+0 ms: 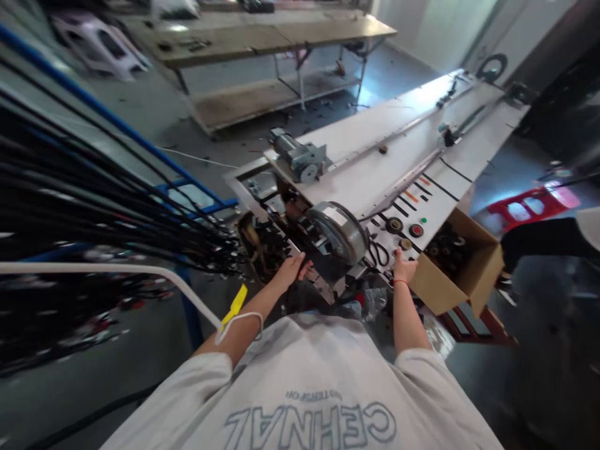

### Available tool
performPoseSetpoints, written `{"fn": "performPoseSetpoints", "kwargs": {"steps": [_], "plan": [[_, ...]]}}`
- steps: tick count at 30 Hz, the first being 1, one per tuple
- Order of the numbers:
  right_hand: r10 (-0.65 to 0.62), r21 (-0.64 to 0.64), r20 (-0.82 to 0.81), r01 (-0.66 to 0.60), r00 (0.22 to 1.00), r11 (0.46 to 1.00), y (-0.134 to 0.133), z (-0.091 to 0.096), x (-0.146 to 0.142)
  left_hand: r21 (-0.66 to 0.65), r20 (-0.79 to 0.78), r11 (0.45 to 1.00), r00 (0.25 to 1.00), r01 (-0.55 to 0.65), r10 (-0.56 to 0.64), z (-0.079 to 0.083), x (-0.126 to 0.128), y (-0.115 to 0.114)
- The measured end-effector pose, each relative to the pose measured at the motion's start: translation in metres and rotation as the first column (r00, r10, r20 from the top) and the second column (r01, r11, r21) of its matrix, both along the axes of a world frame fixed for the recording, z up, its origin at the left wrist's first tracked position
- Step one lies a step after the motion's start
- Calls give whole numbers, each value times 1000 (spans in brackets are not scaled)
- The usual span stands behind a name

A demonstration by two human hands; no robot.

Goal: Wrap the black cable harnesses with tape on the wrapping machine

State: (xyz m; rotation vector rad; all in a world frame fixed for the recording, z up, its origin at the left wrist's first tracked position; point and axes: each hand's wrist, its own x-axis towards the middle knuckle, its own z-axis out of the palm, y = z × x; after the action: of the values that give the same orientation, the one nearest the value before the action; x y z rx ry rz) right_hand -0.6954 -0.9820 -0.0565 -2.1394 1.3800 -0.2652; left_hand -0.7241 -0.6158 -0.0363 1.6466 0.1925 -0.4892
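The left grip (pixel 294 269) is blurred (its contact unclear); black strands (pixel 112 220) run past the left edge.

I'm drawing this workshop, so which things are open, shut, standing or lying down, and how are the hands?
Cardboard box: open
Scissors: lying down, blades unclear
Large reel: standing on edge
Plastic stool: upright
Left hand: partly curled at the white worktable's near end, grip unclear
Right hand: at the worktable's edge, grip unclear

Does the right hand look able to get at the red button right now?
Probably yes: the right hand is close by at the bench's near edge. A beige ring sits near the path, but it looks low enough to reach over.
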Motion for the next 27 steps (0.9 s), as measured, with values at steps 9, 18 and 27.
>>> {"fn": "performPoseSetpoints", "kwargs": {"steps": [9,18,27], "plan": [[26,-11,-59,-27,998,1000,-5,0,2,-472,-53,879,994,59,-95,-9,-13,0],[29,18,-38,-28,999,999,-6,0,3,-198,48,975,995,100,-92,4,-12,-5],[13,33,-43,-12,999,999,-2,7,1,-112,121,993,992,44,-31,3,-20,-12]]}}
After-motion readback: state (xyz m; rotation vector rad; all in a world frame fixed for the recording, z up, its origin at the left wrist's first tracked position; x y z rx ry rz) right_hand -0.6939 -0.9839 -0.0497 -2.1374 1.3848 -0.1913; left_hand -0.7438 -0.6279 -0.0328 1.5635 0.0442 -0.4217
